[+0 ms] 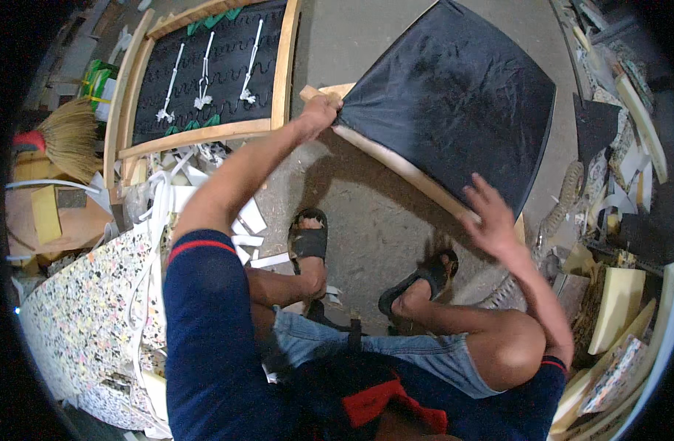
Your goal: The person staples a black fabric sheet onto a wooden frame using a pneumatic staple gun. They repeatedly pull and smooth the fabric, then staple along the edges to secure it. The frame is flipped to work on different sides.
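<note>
Nearest the body, two dark sandals (308,239) stood apart on the concrete floor (359,220), a wide stance that looked steady for leaning over the work. The right hand (493,224) was unclosed, fingers spread, at the near right edge of the black cloth (458,95); whether it pressed there could not be told. The pale wooden rail (403,167) ran from there up to the left hand (321,116), which was clenched at the left corner, though whether on cloth, wood or both could not be made out. The cloth-covered piece lay in front of the person, toward the right. Creases fanned from that corner, so good handling probably called for an even pull there, with the free palm smoothing slack outward. Farther off, at the left, the sprung wooden frame (282,70) lay apart, leaving elbow room.
</note>
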A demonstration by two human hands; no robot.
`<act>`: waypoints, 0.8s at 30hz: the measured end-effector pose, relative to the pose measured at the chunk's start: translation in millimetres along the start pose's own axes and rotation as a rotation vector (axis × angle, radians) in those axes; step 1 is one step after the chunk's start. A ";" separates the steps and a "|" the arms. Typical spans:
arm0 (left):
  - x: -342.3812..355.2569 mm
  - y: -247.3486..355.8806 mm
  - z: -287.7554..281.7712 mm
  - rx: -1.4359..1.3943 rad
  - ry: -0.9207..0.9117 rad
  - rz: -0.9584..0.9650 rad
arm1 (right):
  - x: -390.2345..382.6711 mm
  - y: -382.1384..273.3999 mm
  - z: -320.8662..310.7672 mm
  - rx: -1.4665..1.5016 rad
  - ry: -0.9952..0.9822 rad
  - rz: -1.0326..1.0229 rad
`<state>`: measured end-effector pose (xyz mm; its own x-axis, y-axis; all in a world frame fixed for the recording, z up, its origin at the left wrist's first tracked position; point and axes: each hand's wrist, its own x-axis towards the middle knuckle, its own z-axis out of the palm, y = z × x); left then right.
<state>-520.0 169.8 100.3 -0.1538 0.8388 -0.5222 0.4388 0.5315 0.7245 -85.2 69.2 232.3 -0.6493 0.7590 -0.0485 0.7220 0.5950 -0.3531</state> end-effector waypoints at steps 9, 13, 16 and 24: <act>-12.2 0.3 33.0 -0.376 0.249 0.109 | 198.2 -40.2 -20.3 0.074 0.009 -0.083; -28.5 1.5 43.9 -0.591 0.376 0.172 | 269.9 -43.2 21.5 0.119 0.022 -0.132; -34.6 2.7 43.9 -0.570 0.389 0.202 | 298.4 -45.7 33.9 0.031 -0.014 -0.215; -23.1 -15.5 49.0 -0.603 0.369 0.239 | 343.0 -54.6 82.6 -0.326 -0.169 -0.458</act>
<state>-479.8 136.4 79.0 -0.4490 0.8680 -0.2119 -0.0481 0.2133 0.9758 -367.0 275.3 157.8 -0.9223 0.3684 -0.1166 0.3776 0.9234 -0.0694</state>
